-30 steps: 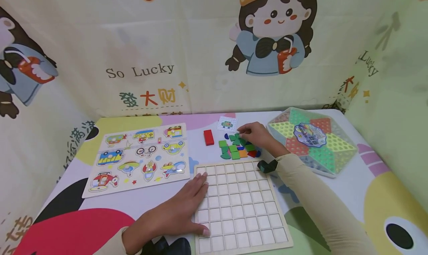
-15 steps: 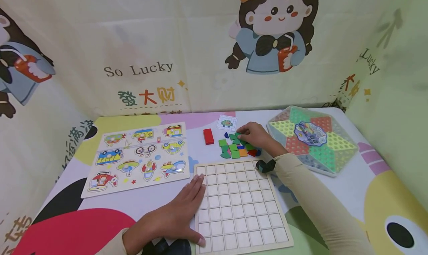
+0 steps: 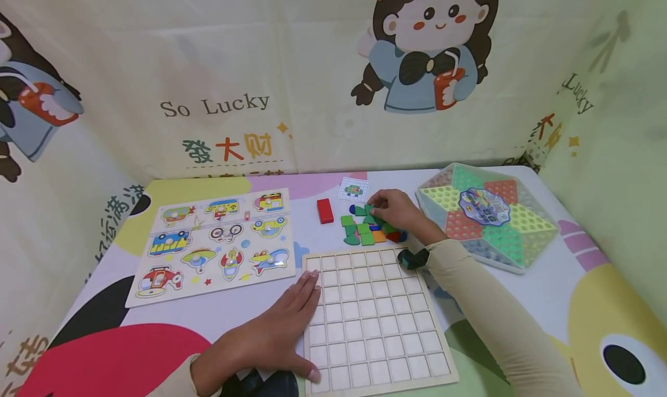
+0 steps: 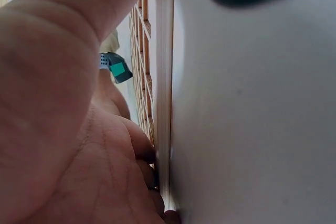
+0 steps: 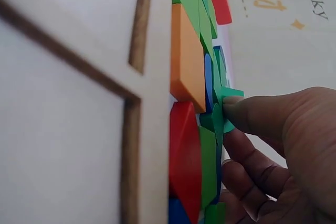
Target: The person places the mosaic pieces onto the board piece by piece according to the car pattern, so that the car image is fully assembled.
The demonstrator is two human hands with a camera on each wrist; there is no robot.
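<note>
My left hand lies with extended fingers along the left edge of a wooden grid board. In the left wrist view, the thumb and fingertips touch the board's edge. Beyond the board's far edge, my right hand is over a cluster of small coloured blocks. Its thumb and index finger pinch a teal-green block; its full shape is partly hidden. Near it lie green square blocks, an orange block, a red block and some blue ones.
Behind the blocks lie a small pattern card and a red rectangular block. A vehicle peg puzzle is on the left. A hexagonal Chinese checkers box stands to the right. A printed cloth hangs behind the table.
My left hand has shifted slightly left along the board's edge. The right hand has stayed over the blocks, its fingers moving a little left among the green pieces.
</note>
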